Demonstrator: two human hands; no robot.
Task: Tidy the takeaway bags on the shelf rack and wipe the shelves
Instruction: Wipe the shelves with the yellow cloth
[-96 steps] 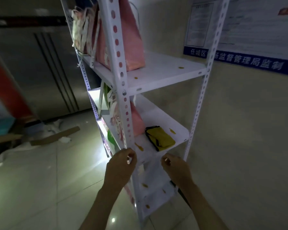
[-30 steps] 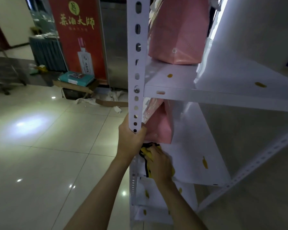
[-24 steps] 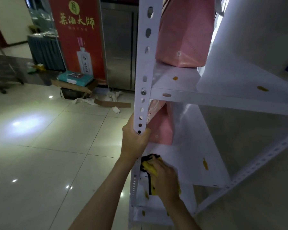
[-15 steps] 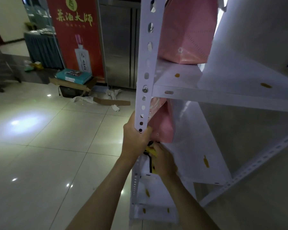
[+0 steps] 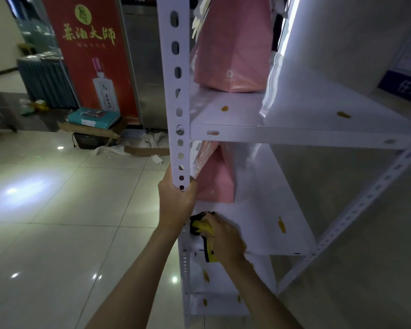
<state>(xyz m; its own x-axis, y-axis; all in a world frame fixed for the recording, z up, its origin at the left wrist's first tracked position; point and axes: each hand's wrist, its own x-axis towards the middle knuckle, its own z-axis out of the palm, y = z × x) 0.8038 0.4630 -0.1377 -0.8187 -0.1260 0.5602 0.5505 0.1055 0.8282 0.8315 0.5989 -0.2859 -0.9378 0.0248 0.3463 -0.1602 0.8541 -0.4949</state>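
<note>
A white metal shelf rack [image 5: 176,91] fills the centre and right. My left hand [image 5: 176,205] grips its front-left post at middle-shelf height. My right hand [image 5: 223,238] presses a yellow cloth with black trim [image 5: 203,230] on the front-left corner of the middle shelf [image 5: 266,210]. One pink takeaway bag [image 5: 220,176] stands on that shelf just behind my hands. Another pink bag [image 5: 233,51] stands on the upper shelf [image 5: 294,129]. Yellow stains [image 5: 281,224] dot the shelves.
A red advertising banner [image 5: 93,55] stands at the back left by a steel cabinet [image 5: 145,67]. Boxes, a teal package [image 5: 93,117] and scraps of cardboard lie on the tiled floor [image 5: 57,233]. The wall [image 5: 365,233] is close on the right.
My right hand with the cloth slid a little back and forth across the front-left corner of the middle shelf. My left hand kept hold of the post.
</note>
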